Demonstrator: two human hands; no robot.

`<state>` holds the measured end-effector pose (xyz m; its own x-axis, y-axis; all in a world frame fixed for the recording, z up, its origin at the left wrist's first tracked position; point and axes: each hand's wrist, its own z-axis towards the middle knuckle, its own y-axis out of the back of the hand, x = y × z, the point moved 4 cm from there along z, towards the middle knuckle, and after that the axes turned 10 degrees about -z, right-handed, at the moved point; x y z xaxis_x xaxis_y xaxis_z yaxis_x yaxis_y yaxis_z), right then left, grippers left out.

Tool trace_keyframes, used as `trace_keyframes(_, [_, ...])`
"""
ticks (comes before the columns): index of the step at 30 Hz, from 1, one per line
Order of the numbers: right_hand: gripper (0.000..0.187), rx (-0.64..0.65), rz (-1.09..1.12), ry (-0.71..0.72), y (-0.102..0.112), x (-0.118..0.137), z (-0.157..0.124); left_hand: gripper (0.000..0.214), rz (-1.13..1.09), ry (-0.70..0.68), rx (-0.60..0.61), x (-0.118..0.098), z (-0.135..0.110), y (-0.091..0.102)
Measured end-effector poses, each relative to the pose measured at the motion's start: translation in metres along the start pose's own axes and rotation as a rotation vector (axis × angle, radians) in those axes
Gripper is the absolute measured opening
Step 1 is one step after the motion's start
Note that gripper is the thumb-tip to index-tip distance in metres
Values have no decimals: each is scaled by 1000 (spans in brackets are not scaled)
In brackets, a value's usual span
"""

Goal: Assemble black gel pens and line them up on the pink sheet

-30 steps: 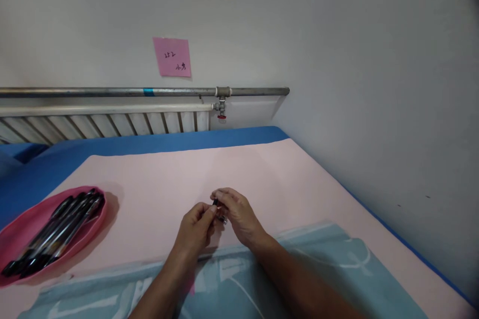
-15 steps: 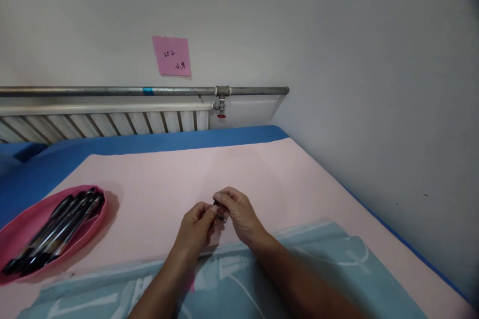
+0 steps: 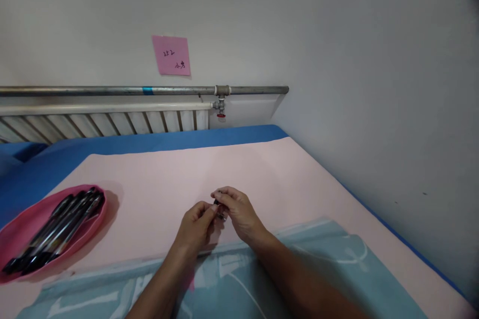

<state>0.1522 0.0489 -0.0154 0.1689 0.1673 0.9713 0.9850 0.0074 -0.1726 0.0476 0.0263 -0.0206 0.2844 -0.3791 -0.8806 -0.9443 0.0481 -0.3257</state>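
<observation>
My left hand [image 3: 196, 222] and my right hand [image 3: 236, 212] meet over the pale pink tabletop, close to its front. Between their fingertips is a small black-and-clear pen piece [image 3: 221, 217], mostly covered by the fingers. My left thumb and forefinger pinch it from the left. From the right and above, the fingers of my right hand close on its dark end. Its exact shape is too small and hidden to make out. To the left, a pink oval basket [image 3: 98, 232] holds several black pens with clear barrels [image 3: 56, 234].
A light blue cloth [image 3: 329, 249] with white markings lies along the near edge, under my forearms. Blue surface [image 3: 224, 135] borders the pink top. Behind stand a radiator [image 3: 142, 122], a metal pipe [image 3: 179, 90] and a valve [image 3: 221, 104]. A wall rises on the right.
The fingertips of my right hand have shifted slightly up and left at the dark end of the piece. My left hand stays nearly where it was.
</observation>
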Motion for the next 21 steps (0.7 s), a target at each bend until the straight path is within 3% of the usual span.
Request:
trace_keyframes(6, [20, 27, 60, 28, 1, 4, -2, 38, -34, 17, 7, -4, -2, -2])
trace_keyframes(10, [22, 43, -25, -15, -1, -2, -2, 38, -34, 9, 8, -3, -1, -1])
trace_keyframes(18, [21, -179, 17, 3, 21, 5, 8, 37, 53, 11, 12, 2, 2, 2])
trace_keyframes(21, [20, -169, 13, -26, 24, 6, 9, 36, 58, 22, -4, 2, 3, 4])
